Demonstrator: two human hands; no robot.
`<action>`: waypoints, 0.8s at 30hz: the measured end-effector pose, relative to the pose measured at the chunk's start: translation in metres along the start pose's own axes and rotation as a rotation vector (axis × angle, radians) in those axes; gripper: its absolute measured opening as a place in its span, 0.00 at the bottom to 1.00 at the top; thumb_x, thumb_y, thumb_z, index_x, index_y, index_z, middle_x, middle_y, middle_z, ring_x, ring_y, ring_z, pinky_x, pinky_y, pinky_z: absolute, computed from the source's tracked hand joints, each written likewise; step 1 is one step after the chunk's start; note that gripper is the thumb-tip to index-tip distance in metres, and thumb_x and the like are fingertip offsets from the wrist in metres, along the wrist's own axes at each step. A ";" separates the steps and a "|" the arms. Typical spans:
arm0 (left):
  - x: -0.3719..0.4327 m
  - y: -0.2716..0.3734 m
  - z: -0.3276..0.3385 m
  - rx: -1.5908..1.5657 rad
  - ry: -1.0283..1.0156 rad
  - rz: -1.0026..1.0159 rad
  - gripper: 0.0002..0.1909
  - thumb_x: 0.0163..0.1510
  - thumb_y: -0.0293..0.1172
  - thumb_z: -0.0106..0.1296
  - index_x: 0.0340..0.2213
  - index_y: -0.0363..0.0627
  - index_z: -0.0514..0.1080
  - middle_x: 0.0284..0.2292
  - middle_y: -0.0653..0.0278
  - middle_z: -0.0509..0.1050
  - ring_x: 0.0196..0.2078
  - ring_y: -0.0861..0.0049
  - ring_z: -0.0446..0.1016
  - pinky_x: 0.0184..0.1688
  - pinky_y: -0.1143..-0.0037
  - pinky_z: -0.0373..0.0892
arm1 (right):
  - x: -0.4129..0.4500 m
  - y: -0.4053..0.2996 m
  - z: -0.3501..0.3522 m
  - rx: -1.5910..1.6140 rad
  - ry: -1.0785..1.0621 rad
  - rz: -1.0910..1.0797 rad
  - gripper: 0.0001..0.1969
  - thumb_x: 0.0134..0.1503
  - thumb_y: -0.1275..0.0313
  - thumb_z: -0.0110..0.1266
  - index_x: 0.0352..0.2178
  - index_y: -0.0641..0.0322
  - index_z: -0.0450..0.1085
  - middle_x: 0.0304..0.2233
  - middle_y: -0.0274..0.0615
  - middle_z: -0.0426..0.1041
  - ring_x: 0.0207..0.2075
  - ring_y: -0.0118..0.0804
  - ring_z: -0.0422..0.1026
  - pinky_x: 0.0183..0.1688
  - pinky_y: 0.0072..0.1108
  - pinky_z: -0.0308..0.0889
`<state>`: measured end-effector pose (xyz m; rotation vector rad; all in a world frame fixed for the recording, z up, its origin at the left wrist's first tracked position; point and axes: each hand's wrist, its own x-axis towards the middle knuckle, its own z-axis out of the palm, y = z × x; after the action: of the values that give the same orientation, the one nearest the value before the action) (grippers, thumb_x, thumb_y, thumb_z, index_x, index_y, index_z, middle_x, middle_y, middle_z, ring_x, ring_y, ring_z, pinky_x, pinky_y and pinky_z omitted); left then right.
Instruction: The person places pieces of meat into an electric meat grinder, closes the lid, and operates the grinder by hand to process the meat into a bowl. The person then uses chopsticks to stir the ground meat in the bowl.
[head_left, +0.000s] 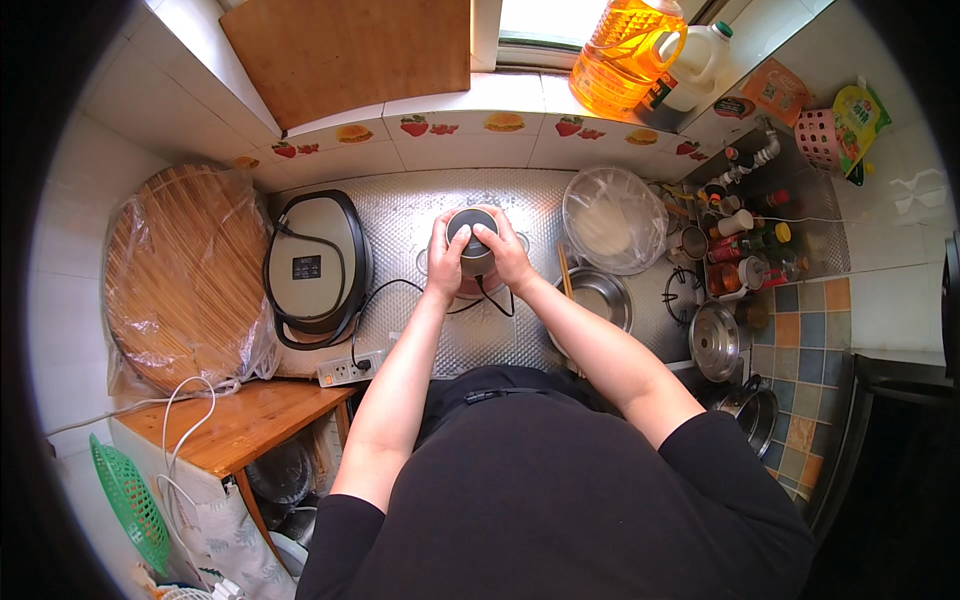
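A small electric appliance (475, 262) with a dark round top stands before me on the embossed metal-look countertop (405, 337). It looks like the motor unit of a food chopper. My left hand (447, 255) wraps its left side, and my right hand (510, 255) wraps its right side. Both thumbs lie close together on the top. Below the unit, part of a pinkish round base or bowl (491, 285) shows; its contents cannot be made out. A black cord (512, 309) comes from the appliance's near side. Another stretch of black cord runs leftward to a white power strip (341, 373).
Left stand an electric griddle (319, 232) and a plastic-wrapped round wooden board (187, 277). Right are a plastic-covered bowl (611, 217), a steel basin (611, 292) with chopsticks (564, 266), and several seasoning bottles (731, 247). An oil jug (622, 60) occupies the windowsill.
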<state>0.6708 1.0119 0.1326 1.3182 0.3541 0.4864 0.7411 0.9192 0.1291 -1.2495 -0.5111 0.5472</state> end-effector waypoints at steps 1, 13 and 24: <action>0.000 0.000 0.000 -0.001 0.001 -0.001 0.19 0.51 0.35 0.42 0.44 0.41 0.58 0.42 0.62 0.62 0.46 0.77 0.60 0.50 0.78 0.55 | 0.000 0.000 0.000 0.000 0.000 0.000 0.17 0.51 0.68 0.45 0.41 0.65 0.58 0.38 0.41 0.64 0.42 0.31 0.62 0.48 0.20 0.55; 0.000 -0.001 0.000 -0.027 -0.007 -0.020 0.19 0.51 0.35 0.42 0.44 0.41 0.58 0.42 0.62 0.62 0.46 0.77 0.59 0.50 0.78 0.55 | 0.000 -0.001 0.000 0.005 0.002 0.017 0.17 0.51 0.68 0.45 0.41 0.65 0.58 0.38 0.41 0.64 0.42 0.30 0.61 0.48 0.20 0.55; 0.001 -0.003 -0.001 -0.019 -0.006 -0.004 0.19 0.51 0.35 0.42 0.44 0.41 0.59 0.42 0.62 0.62 0.46 0.77 0.59 0.50 0.78 0.54 | 0.000 0.000 0.000 -0.003 -0.004 -0.010 0.17 0.51 0.68 0.45 0.41 0.64 0.58 0.38 0.41 0.64 0.42 0.30 0.62 0.47 0.20 0.55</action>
<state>0.6712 1.0126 0.1292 1.2999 0.3465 0.4815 0.7411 0.9193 0.1288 -1.2485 -0.5221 0.5405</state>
